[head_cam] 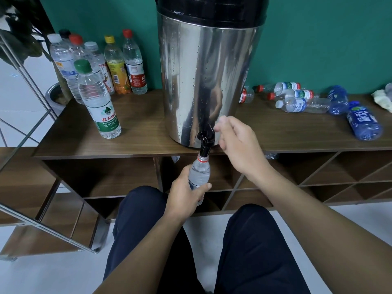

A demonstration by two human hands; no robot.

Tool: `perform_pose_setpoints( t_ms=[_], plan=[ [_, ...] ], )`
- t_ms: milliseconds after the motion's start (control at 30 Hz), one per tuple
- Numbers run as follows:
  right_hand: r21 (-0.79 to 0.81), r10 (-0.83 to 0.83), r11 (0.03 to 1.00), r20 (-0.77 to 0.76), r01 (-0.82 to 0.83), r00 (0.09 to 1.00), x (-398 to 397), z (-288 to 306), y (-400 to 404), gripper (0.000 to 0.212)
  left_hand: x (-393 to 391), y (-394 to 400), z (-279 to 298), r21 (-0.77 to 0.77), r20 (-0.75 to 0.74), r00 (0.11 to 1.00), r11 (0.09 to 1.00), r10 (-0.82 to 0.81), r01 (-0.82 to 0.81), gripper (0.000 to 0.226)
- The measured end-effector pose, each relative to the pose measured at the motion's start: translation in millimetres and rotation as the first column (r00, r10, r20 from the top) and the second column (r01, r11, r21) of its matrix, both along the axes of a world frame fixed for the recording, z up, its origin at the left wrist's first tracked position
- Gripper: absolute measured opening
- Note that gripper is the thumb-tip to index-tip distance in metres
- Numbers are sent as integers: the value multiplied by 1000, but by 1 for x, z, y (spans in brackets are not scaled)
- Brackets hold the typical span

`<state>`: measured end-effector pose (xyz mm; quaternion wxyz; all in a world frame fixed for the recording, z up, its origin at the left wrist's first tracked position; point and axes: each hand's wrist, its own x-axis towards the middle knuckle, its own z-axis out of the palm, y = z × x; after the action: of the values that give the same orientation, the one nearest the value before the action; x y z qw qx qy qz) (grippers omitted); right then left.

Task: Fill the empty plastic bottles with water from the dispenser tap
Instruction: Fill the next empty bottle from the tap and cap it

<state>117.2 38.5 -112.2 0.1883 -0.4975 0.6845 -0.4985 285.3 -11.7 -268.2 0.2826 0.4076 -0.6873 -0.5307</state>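
We see a clear plastic bottle point(199, 172) held upright under the black tap point(205, 139) of a tall steel dispenser point(209, 77), its open neck right at the spout. The left hand point(184, 196) wraps its fingers and thumb around the bottle's lower body, below the front edge of the wooden shelf unit point(297, 134). The right hand point(237, 141) is raised just right of the tap, fingers loosely curled; its blurred fingertips are at the tap lever, and we cannot tell whether they grip it. The dispenser stands on the shelf top against a green wall point(318, 39). To the far left stand capped bottles point(118, 64), with a green-capped bottle point(95, 98) nearer. To the right, empty bottles point(297, 100) lie on their sides. Dark-trousered knees point(140, 230) show below, over a pale floor point(53, 272).
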Motion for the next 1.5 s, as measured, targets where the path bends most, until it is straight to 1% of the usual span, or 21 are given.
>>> perform_pose_setpoints(
  t_ms=[33, 100, 167, 233, 300, 367, 467, 667, 800, 933, 1000, 1067, 1133, 1200, 1333, 1433, 1500],
  plan=[
    [4, -46, 999, -56, 46, 997, -7, -4, -1, 34, 0, 0, 0, -1, 9, 1000, 1000, 1, -1, 65],
    [38, -124, 990, -237, 137, 964, -25, -17, -3, 18, -1, 0, -1, 0, 24, 1000, 1000, 7, -7, 65],
    [103, -128, 978, -396, 183, 909, -43, -33, -5, 2, -2, 1, -2, 10, 39, 999, 1000, 6, -6, 64],
    [188, -72, 964, -489, 186, 869, -57, -49, -5, 23, -3, 1, -3, 19, 48, 999, 1000, 2, -3, 63],
    [219, -40, 959, -522, 179, 852, -64, -58, -5, 35, -3, 2, -4, 19, 59, 998, 1000, -2, 1, 63],
    [218, -32, 960, -537, 176, 843, -70, -63, -6, 42, -4, 1, -4, 15, 67, 998, 1000, -5, 4, 62],
    [247, -22, 952, -535, 182, 845, -75, -68, -9, 44, -4, 1, -5, 5, 77, 997, 1000, -14, 14, 62],
    [258, -52, 943, -506, 209, 861, -81, -72, -9, 32, -4, 3, -5, -8, 70, 997, 1000, -23, 24, 65],
    [280, -21, 942, -502, 186, 865, -81, -68, -2, 28, -2, 6, -1, -20, 74, 996, 999, -39, 41, 64],
    [225, -28, 964, -431, 138, 902, -70, -52, 12, 25, 2, 13, 7, -24, 69, 996, 998, -59, 61, 61],
    [194, 0, 978, -382, 80, 924, -58, -40, 21, 22, 4, 15, 12, -44, 65, 996, 997, -66, 69, 63],
    [190, 83, 982, -337, -19, 938, -41, -29, 33, 17, 5, 18, 18, -55, 52, 996, 996, -70, 73, 64],
    [187, 167, 976, -328, -110, 930, -24, -19, 46, 14, 7, 20, 24, -59, 21, 997, 996, -69, 70, 64],
    [167, 224, 970, -339, -176, 914, -9, -11, 56, 14, 11, 23, 33, -75, -12, 997, 995, -71, 70, 66],
    [153, 282, 959, -394, -240, 875, 10, 12, 61, 22, 25, 28, 54, -112, -43, 997, 992, -64, 59, 64],
    [141, 311, 950, -459, -277, 832, 20, 27, 59, 26, 43, 31, 67, -129, -39, 997, 990, -71, 65, 60],
    [138, 340, 940, -476, -313, 811, 26, 39, 56, 27, 54, 30, 77, -153, -33, 996, 985, -82, 76, 62]
  ],
)
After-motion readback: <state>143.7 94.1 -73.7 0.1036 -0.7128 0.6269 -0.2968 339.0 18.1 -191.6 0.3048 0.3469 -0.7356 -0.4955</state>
